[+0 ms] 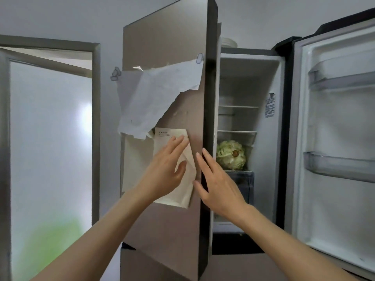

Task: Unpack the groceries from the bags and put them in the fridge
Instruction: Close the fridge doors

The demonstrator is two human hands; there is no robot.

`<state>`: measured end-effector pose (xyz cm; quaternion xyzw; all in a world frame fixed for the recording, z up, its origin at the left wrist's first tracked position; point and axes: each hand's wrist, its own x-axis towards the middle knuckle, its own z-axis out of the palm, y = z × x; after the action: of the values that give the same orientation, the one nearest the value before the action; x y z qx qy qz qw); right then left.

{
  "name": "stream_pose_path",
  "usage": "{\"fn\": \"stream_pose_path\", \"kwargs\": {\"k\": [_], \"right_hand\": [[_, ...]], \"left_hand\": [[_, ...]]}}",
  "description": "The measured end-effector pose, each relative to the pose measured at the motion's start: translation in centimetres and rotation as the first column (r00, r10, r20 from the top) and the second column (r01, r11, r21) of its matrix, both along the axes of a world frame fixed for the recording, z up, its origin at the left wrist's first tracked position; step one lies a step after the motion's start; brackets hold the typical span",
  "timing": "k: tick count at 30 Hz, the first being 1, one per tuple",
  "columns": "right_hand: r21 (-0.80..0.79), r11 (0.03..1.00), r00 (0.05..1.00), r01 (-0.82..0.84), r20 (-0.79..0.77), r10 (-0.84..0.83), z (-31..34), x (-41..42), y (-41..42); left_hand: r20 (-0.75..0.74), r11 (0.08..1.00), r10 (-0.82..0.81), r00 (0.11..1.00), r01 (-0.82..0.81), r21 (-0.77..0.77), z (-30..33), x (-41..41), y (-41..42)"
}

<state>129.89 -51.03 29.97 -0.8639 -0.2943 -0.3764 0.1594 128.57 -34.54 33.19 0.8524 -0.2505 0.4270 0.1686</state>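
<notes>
The fridge stands in front of me with both upper doors swung out. The left fridge door [166, 47] is brown-grey, with papers [156, 98] pinned on its front. My left hand [164, 169] lies flat, fingers spread, on the lower paper of that door. At the door's dark edge [209, 118] my right hand [217, 179] is open, its fingers touching the edge. Inside, a green cabbage [231, 155] rests on a shelf above a clear drawer [241, 183]. The right fridge door [334, 138] is wide open, its white shelves bare. No bags are in view.
A frosted glass room door [48, 149] in a grey frame stands ajar on the left. White wire shelves [237, 107] sit higher in the fridge. A white dish [229, 42] is on top of the fridge. A lower fridge door front [243, 266] is below.
</notes>
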Motion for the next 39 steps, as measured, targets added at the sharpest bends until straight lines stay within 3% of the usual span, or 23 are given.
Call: {"fn": "stream_pose_path", "kwargs": {"k": [4,7,9,18,30,32,35,39], "right_hand": [[-0.152,0.96,0.96,0.234,0.193,-0.203,-0.8,4.1,-0.4],[-0.231,0.904,0.928,0.361,0.182,-0.324,-1.3,7.2,-0.9],[-0.239,0.87,0.9,0.432,0.178,-0.398,-1.9,8.9,-1.2],[-0.204,0.828,0.832,0.522,0.336,-0.442,-3.7,13.8,-1.7],[-0.168,0.816,0.806,0.553,0.355,-0.473,-3.3,14.9,-1.4],[-0.159,0.819,0.807,0.551,0.353,-0.474,-3.3,14.2,-2.3],[-0.116,0.818,0.796,0.563,0.343,-0.499,-3.4,12.5,-4.6],[-0.116,0.774,0.754,0.622,0.355,-0.552,-1.6,9.3,-9.9]], "left_hand": [[-0.081,0.959,0.241,0.967,-0.224,0.175,-1.6,3.9,1.6],[-0.08,0.893,0.366,0.927,-0.325,0.312,-2.3,7.2,2.3],[-0.107,0.898,0.362,0.926,-0.315,0.308,-3.2,9.5,2.7],[0.186,0.896,0.336,0.923,-0.375,0.239,-6.0,15.2,3.3],[0.099,0.883,0.401,0.911,-0.413,0.223,-6.0,15.6,1.9],[0.076,0.899,0.378,0.923,-0.386,0.208,-5.9,15.3,1.7],[0.063,0.959,0.275,0.959,-0.278,0.057,-5.3,13.9,-0.3],[0.195,0.984,0.174,0.965,-0.177,0.0,-3.7,11.5,-5.9]]}}
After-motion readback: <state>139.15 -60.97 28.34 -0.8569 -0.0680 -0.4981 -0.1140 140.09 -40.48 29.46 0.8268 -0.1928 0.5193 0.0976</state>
